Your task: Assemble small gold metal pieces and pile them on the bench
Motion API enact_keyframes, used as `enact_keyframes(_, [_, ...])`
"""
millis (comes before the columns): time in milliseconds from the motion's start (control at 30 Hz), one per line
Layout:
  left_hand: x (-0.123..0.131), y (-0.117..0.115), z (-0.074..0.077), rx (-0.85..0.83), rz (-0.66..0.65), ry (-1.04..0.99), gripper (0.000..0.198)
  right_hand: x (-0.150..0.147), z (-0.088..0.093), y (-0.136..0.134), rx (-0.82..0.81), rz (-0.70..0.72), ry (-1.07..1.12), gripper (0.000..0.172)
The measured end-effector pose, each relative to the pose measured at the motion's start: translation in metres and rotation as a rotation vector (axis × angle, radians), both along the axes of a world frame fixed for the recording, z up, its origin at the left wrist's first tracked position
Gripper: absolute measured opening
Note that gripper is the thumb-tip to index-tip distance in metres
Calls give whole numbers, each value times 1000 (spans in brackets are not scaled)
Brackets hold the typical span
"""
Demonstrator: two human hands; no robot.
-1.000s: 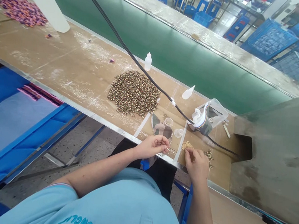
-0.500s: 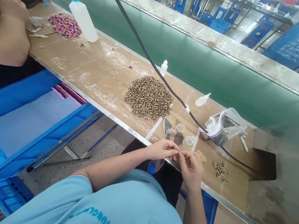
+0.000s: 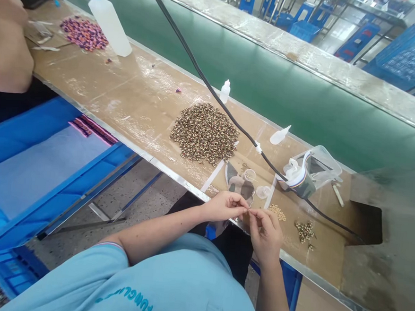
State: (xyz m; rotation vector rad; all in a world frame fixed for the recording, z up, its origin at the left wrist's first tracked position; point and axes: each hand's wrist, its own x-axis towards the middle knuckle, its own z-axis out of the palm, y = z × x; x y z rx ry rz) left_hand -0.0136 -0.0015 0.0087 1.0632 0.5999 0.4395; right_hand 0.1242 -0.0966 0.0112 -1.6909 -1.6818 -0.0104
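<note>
My left hand (image 3: 223, 207) and my right hand (image 3: 264, 234) meet above the front edge of the tan work surface (image 3: 126, 93). Their fingertips pinch a tiny gold-coloured piece (image 3: 249, 210), too small to make out. Just beyond them lie a camouflage-patterned cloth scrap (image 3: 240, 187) and a small transparent cup (image 3: 262, 192). To the right of my right hand sit loose gold beads (image 3: 277, 212) and a cluster of darker gold pieces (image 3: 304, 231). A large heap of leopard-patterned beads (image 3: 204, 134) spreads further back.
A black cable (image 3: 212, 85) crosses the surface to a transparent plastic box (image 3: 316, 167). Dropper bottles (image 3: 225, 91) stand nearby. Further left, a co-worker's arm (image 3: 5, 42) rests near a pink-purple heap (image 3: 84, 33). A green belt wall (image 3: 269, 88) runs behind.
My head view has swung slightly, shifting the scene a little. Between the oldest frame and now, my hands came together, and my right hand left the gold beads.
</note>
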Motion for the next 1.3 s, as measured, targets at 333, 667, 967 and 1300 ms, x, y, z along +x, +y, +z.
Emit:
enact_keyframes(333, [0,0,2,1,1,28,22,1,-4,-1,40,20,-68,11])
enact_keyframes(667, [0,-6,-6,489,78,118,11,-1,2,1,-81,9,-55,14])
enact_keyframes(967, [0,-9,-5,733,65,197,15,-3,-5,-1,-87,-21,-112,14])
enact_keyframes(1300, [3,-7,-7,722,54,235,14,-2,-16,1,-31,-18,-47,13])
